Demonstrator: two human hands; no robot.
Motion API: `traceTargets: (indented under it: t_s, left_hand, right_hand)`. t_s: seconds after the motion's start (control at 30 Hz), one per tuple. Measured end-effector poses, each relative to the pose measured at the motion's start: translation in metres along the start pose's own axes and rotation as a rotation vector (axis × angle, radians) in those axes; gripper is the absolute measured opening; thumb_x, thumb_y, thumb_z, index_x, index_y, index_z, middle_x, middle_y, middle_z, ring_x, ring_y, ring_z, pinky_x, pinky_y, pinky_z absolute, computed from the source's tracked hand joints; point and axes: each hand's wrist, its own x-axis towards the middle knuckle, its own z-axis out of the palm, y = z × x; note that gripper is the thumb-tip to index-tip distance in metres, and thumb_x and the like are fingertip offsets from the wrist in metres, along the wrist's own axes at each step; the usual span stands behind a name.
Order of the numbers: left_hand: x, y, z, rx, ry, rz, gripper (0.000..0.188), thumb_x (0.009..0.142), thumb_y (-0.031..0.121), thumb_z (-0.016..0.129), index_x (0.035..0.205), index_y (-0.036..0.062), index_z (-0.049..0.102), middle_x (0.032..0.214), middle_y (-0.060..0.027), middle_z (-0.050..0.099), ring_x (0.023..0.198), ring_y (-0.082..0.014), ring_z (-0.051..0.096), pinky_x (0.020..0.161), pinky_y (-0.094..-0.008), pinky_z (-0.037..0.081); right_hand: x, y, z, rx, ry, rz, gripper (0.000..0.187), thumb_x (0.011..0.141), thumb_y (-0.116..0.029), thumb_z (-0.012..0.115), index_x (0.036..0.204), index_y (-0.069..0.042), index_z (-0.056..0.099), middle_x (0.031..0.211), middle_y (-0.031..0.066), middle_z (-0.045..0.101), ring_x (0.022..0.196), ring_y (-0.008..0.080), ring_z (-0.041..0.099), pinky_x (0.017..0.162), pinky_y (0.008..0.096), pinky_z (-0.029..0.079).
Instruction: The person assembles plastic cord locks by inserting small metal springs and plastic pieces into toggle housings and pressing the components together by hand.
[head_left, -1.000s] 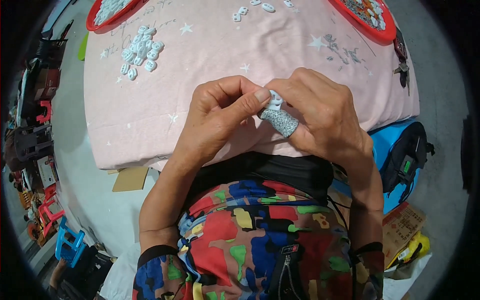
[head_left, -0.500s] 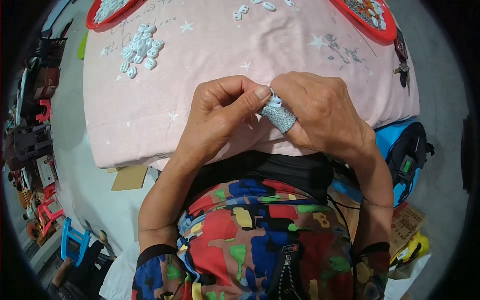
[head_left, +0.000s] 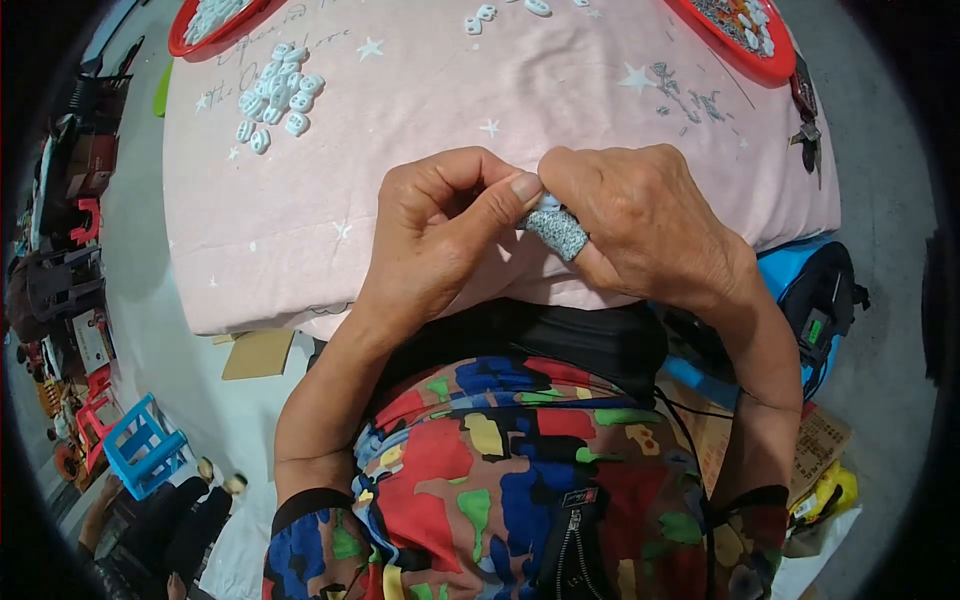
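Note:
My left hand [head_left: 440, 215] and my right hand [head_left: 645, 215] meet at the near middle of the table. Between their fingertips they pinch a small white plastic piece [head_left: 551, 203], mostly covered by the fingers. My left thumb and index finger press at its left side, and my right thumb and curled fingers close on its right. A grey speckled cloth finger sleeve [head_left: 556, 234] wraps a finger of my right hand just below the piece. A loose pile of similar white plastic pieces [head_left: 280, 95] lies at the far left.
Pink star-patterned cloth [head_left: 330, 190] covers the table. Red basins stand at the far left [head_left: 185, 45] and far right [head_left: 765, 72]. Several white pieces [head_left: 487, 12] and small metal parts [head_left: 690, 100] lie beyond my hands. Keys [head_left: 806, 140] hang at the right edge.
My right hand has turned slightly and closed further over the white piece, so less of it shows. At the lower left, another person and a blue stool have shifted.

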Motion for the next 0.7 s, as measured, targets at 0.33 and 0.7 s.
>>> traceTargets:
  t_s: [0.33, 0.7]
  left_hand:
    - [-0.0036, 0.0037, -0.0025, 0.037, -0.021, -0.034, 0.015, 0.091, 0.011, 0.066, 0.084, -0.0015, 0.069, 0.072, 0.0008, 0.063, 0.069, -0.0031, 0.051, 0.061, -0.0197, 0.042]
    - [-0.0084, 0.0058, -0.0017, -0.014, 0.008, -0.074, 0.014, 0.091, 0.011, 0.065, 0.085, -0.0011, 0.068, 0.075, -0.0007, 0.065, 0.071, -0.0046, 0.055, 0.064, -0.0202, 0.044]
  right_hand:
    - [-0.0029, 0.0018, 0.0055, 0.059, -0.034, -0.022, 0.018, 0.075, -0.009, 0.066, 0.081, -0.004, 0.049, 0.065, 0.0131, 0.054, 0.057, 0.0319, 0.058, 0.05, 0.0402, 0.044]
    - [-0.0012, 0.0021, 0.0072, 0.048, -0.007, -0.097, 0.019, 0.077, -0.012, 0.064, 0.081, -0.003, 0.048, 0.065, 0.0141, 0.057, 0.06, 0.0337, 0.061, 0.052, 0.0411, 0.047]
